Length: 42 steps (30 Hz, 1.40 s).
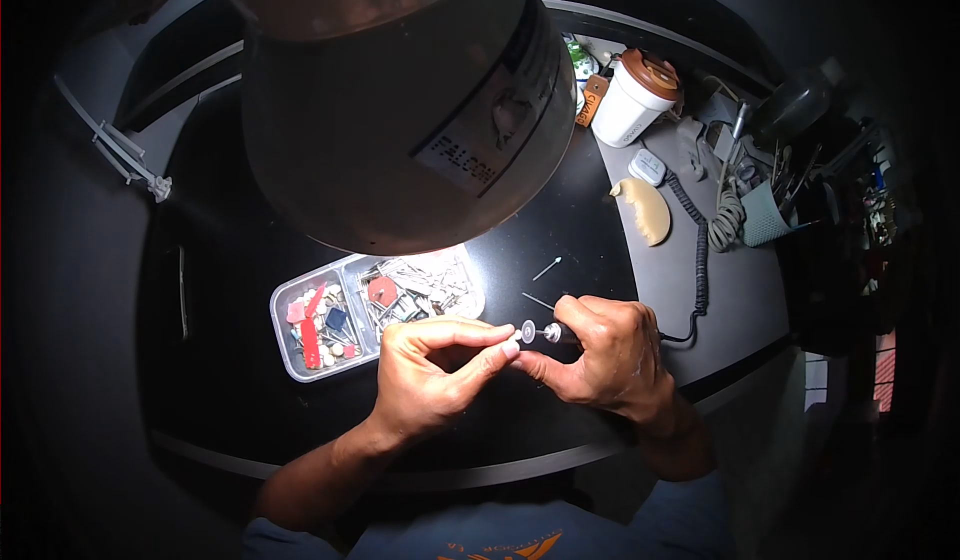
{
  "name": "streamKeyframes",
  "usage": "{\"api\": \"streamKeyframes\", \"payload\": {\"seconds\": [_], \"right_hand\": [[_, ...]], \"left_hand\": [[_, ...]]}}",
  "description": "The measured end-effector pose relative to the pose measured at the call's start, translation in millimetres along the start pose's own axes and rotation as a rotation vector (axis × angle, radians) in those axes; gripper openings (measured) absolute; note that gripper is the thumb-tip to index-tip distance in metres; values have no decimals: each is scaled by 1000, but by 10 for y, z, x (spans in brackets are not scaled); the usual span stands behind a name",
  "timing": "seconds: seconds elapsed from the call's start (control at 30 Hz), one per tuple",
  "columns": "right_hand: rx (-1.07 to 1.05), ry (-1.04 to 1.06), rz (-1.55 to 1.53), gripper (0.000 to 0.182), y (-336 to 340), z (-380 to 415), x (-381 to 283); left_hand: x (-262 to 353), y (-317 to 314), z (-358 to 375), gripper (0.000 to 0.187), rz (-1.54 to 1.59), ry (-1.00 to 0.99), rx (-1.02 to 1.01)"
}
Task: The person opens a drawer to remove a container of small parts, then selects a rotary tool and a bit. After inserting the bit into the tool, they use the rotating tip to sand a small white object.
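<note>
My right hand (pixel 610 355) is wrapped around a dark rotary handpiece (pixel 567 334), whose metal collar and small round disc (pixel 529 331) point left. My left hand (pixel 440 365) is closed in a pinch, thumb against forefinger, right beside the disc. Something tiny and whitish shows at those fingertips, too small to name. Just beyond the hands, two thin burs lie on the black tabletop: a bare metal one (pixel 538 301) and one with a pale tip (pixel 547 268). Behind my left hand sits a clear divided box (pixel 290 358) full of small bits and discs.
A large lamp shade (pixel 400 130) hangs low over the desk. To the right are a white cup with brown lid (pixel 636 98), a cream-coloured curved piece (pixel 645 212), a coiled cord (pixel 690 210) and a pale mesh holder (pixel 766 217) with tools.
</note>
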State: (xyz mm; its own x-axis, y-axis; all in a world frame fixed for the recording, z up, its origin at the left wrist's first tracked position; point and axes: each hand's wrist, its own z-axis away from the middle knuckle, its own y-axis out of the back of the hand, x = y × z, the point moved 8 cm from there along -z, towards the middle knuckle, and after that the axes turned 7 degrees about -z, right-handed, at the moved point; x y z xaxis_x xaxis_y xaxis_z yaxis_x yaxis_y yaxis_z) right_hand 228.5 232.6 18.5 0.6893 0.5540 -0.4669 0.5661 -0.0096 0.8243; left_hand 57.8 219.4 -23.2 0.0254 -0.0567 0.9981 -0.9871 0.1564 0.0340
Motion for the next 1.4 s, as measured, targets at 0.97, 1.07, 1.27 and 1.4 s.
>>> {"api": "streamKeyframes", "payload": {"seconds": [0.97,1.07,1.27,1.4], "right_hand": [[-6,-7,-4,63,11,-3,-1],[30,8,-29,66,8,2,8],[36,2,-42,65,5,9,25],[34,-14,-57,64,-7,18,32]], "left_hand": [[-11,-1,5,14,-7,-21,-3],[-15,-1,8,14,-6,-10,-2],[-4,0,4,14,-16,-20,-6],[-27,-5,6,14,-1,-10,-11]]}}
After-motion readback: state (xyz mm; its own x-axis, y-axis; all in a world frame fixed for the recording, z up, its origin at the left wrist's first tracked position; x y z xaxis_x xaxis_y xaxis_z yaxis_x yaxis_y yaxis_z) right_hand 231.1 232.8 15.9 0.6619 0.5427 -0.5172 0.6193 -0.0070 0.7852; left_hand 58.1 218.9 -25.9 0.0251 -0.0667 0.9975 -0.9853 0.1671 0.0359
